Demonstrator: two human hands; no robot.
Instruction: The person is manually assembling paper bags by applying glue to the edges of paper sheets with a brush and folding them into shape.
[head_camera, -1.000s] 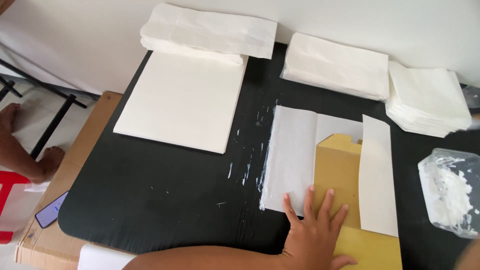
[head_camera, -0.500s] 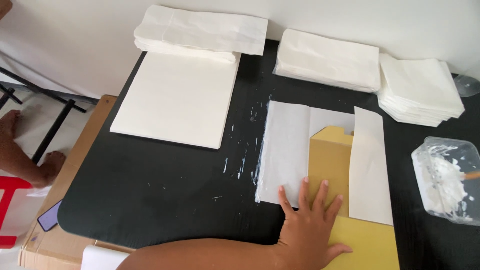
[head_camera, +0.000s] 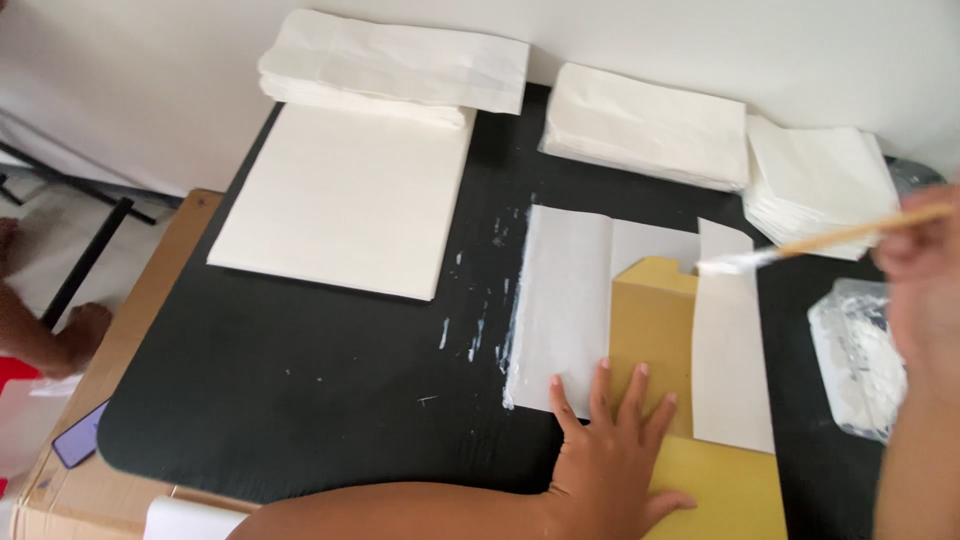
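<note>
- The left hand (head_camera: 610, 455) lies flat, fingers spread apart, pressing the yellow card template (head_camera: 650, 330) and white paper sheet (head_camera: 565, 310).
- The right hand (head_camera: 915, 260) (partly blurred) is closed around a thin wooden glue brush (head_camera: 830, 240).

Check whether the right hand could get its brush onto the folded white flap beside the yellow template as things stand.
Probably yes: the right hand holds the brush, its tip already at the flap's top edge. The left hand presses lower down, clear of it.
</note>
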